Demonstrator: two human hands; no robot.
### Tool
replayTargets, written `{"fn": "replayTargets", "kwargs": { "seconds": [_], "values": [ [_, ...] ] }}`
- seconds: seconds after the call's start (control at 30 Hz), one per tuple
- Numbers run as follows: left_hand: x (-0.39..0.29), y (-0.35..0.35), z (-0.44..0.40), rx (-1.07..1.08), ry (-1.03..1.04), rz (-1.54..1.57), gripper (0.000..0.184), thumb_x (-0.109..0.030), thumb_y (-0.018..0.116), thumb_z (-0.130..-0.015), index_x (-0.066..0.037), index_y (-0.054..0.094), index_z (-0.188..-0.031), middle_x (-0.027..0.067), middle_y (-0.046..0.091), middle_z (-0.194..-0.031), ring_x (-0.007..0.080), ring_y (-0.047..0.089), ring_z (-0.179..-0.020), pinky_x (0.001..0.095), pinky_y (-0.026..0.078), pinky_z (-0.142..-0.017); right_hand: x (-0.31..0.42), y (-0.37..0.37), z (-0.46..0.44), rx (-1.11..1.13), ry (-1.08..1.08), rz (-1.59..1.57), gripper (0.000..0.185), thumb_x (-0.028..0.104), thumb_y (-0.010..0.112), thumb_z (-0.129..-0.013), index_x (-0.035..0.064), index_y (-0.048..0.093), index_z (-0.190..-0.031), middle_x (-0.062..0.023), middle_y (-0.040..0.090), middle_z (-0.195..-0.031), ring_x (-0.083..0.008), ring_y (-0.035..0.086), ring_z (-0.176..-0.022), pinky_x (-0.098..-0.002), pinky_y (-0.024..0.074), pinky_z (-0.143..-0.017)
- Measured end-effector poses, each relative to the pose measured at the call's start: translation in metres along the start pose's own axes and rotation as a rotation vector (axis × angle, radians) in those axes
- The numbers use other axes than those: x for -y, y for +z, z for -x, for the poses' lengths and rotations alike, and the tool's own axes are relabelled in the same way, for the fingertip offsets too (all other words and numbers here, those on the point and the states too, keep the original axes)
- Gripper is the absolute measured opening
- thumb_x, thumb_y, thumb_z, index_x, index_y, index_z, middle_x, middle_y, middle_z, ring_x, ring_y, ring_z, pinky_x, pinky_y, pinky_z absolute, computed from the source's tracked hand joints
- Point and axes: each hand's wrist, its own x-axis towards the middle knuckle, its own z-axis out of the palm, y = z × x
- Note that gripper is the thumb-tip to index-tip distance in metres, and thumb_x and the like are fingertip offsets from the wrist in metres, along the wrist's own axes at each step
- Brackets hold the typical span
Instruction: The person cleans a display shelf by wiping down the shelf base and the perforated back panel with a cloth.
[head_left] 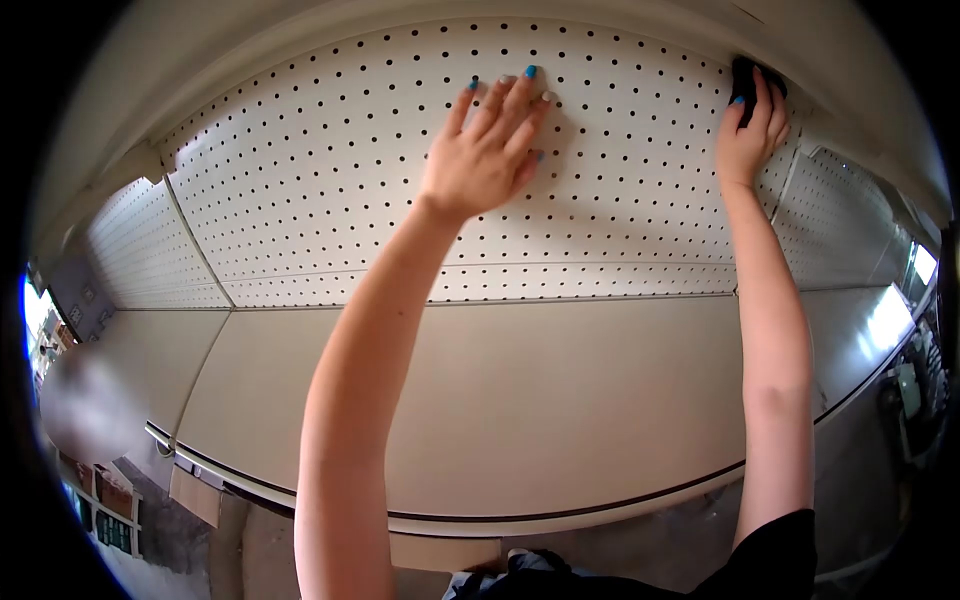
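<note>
My left hand [488,150] lies against the white pegboard panel [350,170] near its upper middle, fingers spread and nothing in it. At the upper right, my right hand [756,135] is wrapped round a black cloth [743,80] and holds it at the top right part of the pegboard, close under the overhanging edge. Part of the black cloth is hidden behind the fingers.
Below the pegboard runs a wide beige shelf [570,400] with a dark-lined front edge. More perforated panels stand at the left [145,245] and right [840,215]. Brown cardboard [195,495] hangs at the lower left. Dark items [912,385] lie at the far right.
</note>
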Motion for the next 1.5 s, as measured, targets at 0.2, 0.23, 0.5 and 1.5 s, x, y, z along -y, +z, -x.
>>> {"fn": "replayTargets", "kwargs": {
  "seconds": [0.2, 0.23, 0.5, 1.5],
  "values": [
    [0.062, -0.044, 0.012, -0.031, 0.012, -0.060, 0.053, -0.023, 0.059, -0.080, -0.018, 0.048, -0.132, 0.0094, 0.040, -0.143, 0.0307, 0.045, -0.124, 0.0472, 0.034, -0.104, 0.058, 0.010, -0.006, -0.018, -0.002, -0.075, 0.049, 0.006, 0.058, -0.074, 0.0172, 0.058, -0.122, -0.0091, 0.052, -0.123, -0.0305, 0.046, -0.112, -0.0438, 0.0341, -0.098],
    [0.073, -0.051, 0.015, -0.028, 0.000, -0.077, 0.054, -0.021, 0.059, -0.080, -0.017, 0.048, -0.132, 0.0096, 0.040, -0.143, 0.0310, 0.045, -0.124, 0.0473, 0.034, -0.103, 0.078, 0.016, -0.006, -0.023, -0.009, -0.075, 0.048, 0.006, 0.057, -0.074, 0.0175, 0.059, -0.121, -0.0087, 0.053, -0.122, -0.0312, 0.047, -0.110, -0.0435, 0.0360, -0.097],
    [0.145, -0.073, 0.068, 0.082, -0.018, -0.118, 0.055, -0.019, 0.056, -0.081, -0.017, 0.045, -0.135, 0.0118, 0.040, -0.142, 0.0312, 0.042, -0.127, 0.0484, 0.031, -0.105, 0.235, 0.051, -0.010, -0.018, -0.111, -0.257, 0.051, 0.003, 0.058, -0.070, 0.0193, 0.061, -0.119, -0.0067, 0.055, -0.120, -0.0328, 0.050, -0.106, -0.0433, 0.0423, -0.092],
    [0.150, -0.051, 0.086, 0.024, -0.074, -0.074, 0.056, -0.027, 0.052, -0.084, -0.020, 0.042, -0.139, 0.0086, 0.039, -0.144, 0.0277, 0.040, -0.130, 0.0523, 0.029, -0.106, 0.188, 0.033, -0.002, 0.032, 0.002, 0.019, 0.051, 0.007, 0.055, -0.077, 0.0131, 0.052, -0.128, -0.0137, 0.045, -0.127, -0.0366, 0.041, -0.114, -0.0478, 0.0368, -0.098]
  ]
}}
